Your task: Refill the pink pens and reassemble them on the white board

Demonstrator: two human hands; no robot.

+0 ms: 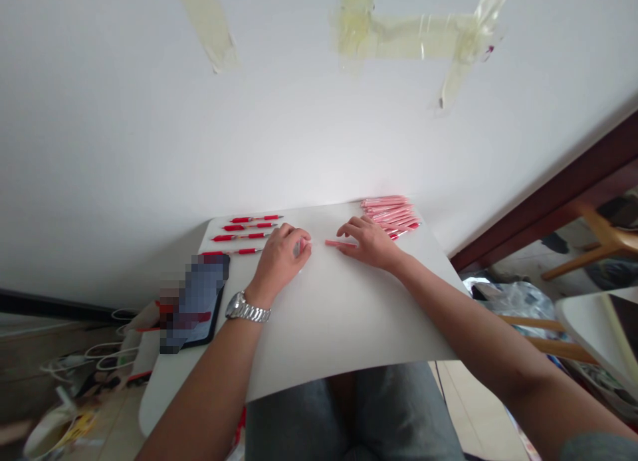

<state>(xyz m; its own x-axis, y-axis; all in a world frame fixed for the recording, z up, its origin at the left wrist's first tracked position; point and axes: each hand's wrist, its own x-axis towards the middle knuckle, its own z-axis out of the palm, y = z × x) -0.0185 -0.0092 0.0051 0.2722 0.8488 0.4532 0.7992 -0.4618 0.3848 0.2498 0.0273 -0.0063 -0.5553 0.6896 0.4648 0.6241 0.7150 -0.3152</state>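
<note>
Over the middle of the white table (pixel 319 341), my left hand (pixel 282 258) has its fingers curled in a pinch. A small pinkish, partly clear thing (pixel 303 246) shows at the fingertips; most of it is hidden. Just to the right, a slim pink stick (pixel 335 242) points out from my right hand (pixel 369 242), whose thumb and fingers close around its right end. Beyond the right hand lies a pile of similar pink sticks (pixel 391 210), with a red pen (pixel 403 231) at its near edge. Several red pens (pixel 242 237) lie in a spaced column left of my left hand.
A phone (pixel 202 308), partly blurred out, rests along the table's left edge. The white wall (pixel 309 135) rises right behind the table. White cables (pixel 107 355) and a bin (pixel 50 434) are on the lower left. Plastic bags (pixel 523 301) and a wooden chair (pixel 603 235) stand at the right.
</note>
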